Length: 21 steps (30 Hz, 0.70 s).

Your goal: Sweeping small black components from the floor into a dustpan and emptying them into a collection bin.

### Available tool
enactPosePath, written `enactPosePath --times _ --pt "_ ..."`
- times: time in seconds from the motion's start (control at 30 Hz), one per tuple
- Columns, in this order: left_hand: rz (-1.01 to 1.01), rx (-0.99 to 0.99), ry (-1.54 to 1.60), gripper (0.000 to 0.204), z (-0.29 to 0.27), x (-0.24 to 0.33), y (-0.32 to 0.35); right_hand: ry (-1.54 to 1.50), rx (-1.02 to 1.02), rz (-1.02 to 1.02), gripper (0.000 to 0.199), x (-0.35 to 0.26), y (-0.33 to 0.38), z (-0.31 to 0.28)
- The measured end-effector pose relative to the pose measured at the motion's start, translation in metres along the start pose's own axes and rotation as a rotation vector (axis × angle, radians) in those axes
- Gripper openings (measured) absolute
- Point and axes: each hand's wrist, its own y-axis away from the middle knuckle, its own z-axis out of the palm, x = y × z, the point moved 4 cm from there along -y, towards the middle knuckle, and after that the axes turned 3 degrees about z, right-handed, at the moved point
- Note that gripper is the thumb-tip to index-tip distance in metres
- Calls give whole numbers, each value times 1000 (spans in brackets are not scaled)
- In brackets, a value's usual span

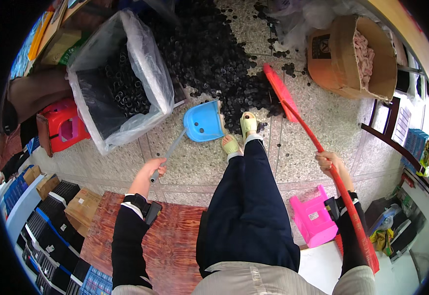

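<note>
My left hand (154,167) grips the grey handle of a blue dustpan (203,121), whose mouth rests on the floor at the edge of a big heap of small black rings (209,54). My right hand (330,162) holds the red handle of a broom (317,142); its red head (279,91) lies against the right side of the heap. My feet in pale green sandals (247,124) stand just behind the dustpan, touching the rings.
A box lined with a clear plastic bag (121,73) holds more black rings at the left. A tipped cardboard box (357,56) lies at upper right. A red stool (62,128), a pink stool (313,216), a wooden board (170,241) and stacked trays (52,231) surround me.
</note>
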Motion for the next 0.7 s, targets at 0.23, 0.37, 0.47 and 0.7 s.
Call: enactPosePath --times 0.23,0.37,0.47,0.7 --pt "51 48 47 18 6 -7 -2 -111 -107 3 17 36 -7 33" --pt "72 27 35 17 20 -4 5 -273 -229 29 9 50 -7 42" --pt "59 32 90 18 7 -6 -2 -284 -221 65 6 70 -5 53" --pt "11 21 114 17 21 -13 -3 -384 -374 220 7 105 -19 70"
